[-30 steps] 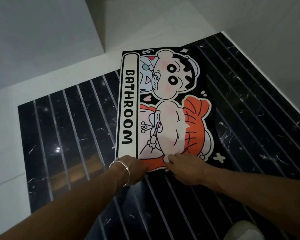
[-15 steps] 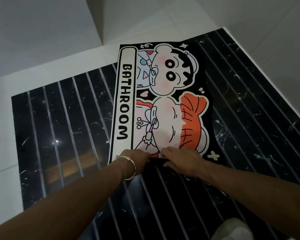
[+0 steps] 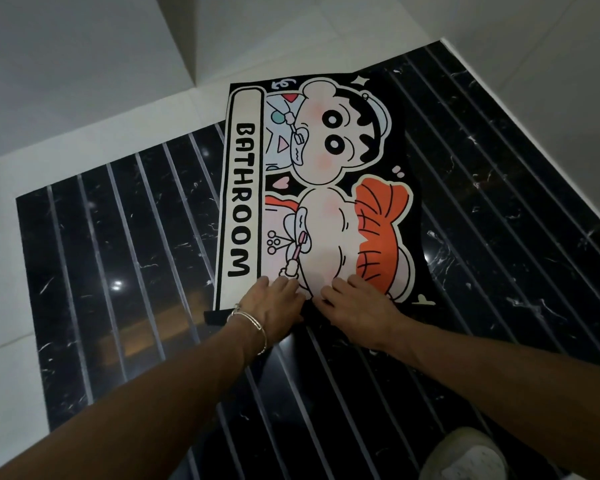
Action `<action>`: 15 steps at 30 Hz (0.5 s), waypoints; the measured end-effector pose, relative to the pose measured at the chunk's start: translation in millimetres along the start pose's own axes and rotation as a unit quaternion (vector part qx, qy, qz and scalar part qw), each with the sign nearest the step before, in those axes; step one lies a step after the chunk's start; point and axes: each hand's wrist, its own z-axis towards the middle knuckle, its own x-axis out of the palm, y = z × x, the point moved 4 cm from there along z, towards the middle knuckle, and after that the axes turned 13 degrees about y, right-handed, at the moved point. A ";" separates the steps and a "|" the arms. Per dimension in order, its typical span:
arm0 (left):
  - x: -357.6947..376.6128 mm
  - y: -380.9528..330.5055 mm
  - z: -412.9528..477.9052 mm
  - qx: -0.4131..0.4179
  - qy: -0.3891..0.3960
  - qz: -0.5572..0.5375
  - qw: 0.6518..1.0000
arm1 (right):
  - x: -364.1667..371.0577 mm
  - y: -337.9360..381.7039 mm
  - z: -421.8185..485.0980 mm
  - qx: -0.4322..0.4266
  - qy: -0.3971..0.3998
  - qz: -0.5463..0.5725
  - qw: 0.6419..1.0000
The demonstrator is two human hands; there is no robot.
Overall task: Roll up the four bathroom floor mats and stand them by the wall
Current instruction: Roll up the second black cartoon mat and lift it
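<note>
On the far left, pale floor tiles [image 3: 0, 271] are sitting next to a dark shiny floor [image 3: 101, 271] with thin white lines. A grey wall [image 3: 66, 64] is standing behind them and making a corner.

In the middle, the mat [image 3: 243, 188] is lying flat on the dark floor, picture side up, with its far end close to that corner. It is showing the word BATHROOM and a cartoon child. Only this one mat is showing.

The near end of the mat is turning over. A little black rolled bit [image 3: 215, 317] is poking out just left of the wrist.

The left hand [image 3: 274, 303], wearing a silver bracelet [image 3: 253, 323], is pressing on that near end with its fingers laid out mostly flat. Just beside it, the right hand [image 3: 357, 306] is pressing there too, with its fingers bent a little and the tips on the picture. Neither hand is wrapping around anything I can see; the thumbs are hiding.

Low on the right, a pale shoe [image 3: 465, 455] is resting on the floor.

I think the person is just starting to roll this mat. Next, both hands need to be pushing the small roll away, evenly, so it is staying tight and straight. Then the roll can stand by the wall.
</note>
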 end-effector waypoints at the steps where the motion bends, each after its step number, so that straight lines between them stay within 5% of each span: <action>1: 0.9 -1.1 -1.3 0.010 0.008 0.019 1.000 | 0.1 1.0 1.0 0.004 0.015 -0.003 1.000; 5: 5.5 -5.7 -6.5 0.008 0.023 0.056 0.998 | 4.7 1.6 4.0 0.014 0.054 0.023 0.998; 15: 8.5 -0.8 -4.5 -0.024 0.011 -0.063 0.998 | -4.8 6.2 8.1 0.077 0.114 0.162 0.977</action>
